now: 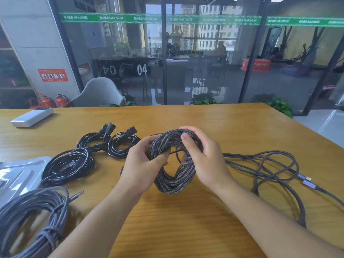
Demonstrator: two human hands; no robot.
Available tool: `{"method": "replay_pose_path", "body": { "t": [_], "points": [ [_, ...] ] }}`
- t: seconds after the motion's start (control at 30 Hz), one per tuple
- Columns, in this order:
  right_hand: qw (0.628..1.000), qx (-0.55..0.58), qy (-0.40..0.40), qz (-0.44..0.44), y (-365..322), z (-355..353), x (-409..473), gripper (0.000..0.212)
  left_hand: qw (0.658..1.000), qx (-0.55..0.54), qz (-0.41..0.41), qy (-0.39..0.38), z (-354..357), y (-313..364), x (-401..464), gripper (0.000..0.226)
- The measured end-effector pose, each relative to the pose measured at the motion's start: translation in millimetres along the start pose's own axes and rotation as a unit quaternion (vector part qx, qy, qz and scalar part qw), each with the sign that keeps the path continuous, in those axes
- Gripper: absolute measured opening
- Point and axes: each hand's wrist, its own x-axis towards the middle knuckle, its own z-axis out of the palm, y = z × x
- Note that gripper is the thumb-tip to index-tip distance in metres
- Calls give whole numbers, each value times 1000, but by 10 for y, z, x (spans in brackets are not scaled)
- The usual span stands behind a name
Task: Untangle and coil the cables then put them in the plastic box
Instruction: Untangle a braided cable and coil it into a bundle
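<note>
tied braided coil (28, 216) lower left, done | left hand (143, 164) and right hand (202, 157) both grip braided coil (173, 164) at centre | soft, light, springy: likely best held across the gathered loops

Single head-worn wide-angle view, no second view overlapping. Looking forward and down from above the near edge of the wooden table (214, 211). Sitting close over both forearms entering from the bottom edge, hands near frame centre. Facing the glass wall (204, 62) past the table's far edge. Bending straight lines at the margins.
</note>
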Motion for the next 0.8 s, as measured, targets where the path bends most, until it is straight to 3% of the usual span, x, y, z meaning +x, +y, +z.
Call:
{"method": "replay_pose_path", "body": {
  "t": [0.1,0.27,0.6,0.8],
  "points": [
    [1000,11,3,3,-26,28,-2,25,999,-26,-11,29,40,-16,-6,30],
    [1000,20,-5,20,-3,88,-28,22,997,-21,-1,70,72,-32,-6,42],
    [999,0,36,0,-22,75,-37,22,998,37,-10,41,35,-3,55,38],
    [999,-2,51,8,10,37,-9,22,998,8,-64,-22,14,-8,64,47]
  ]
}}
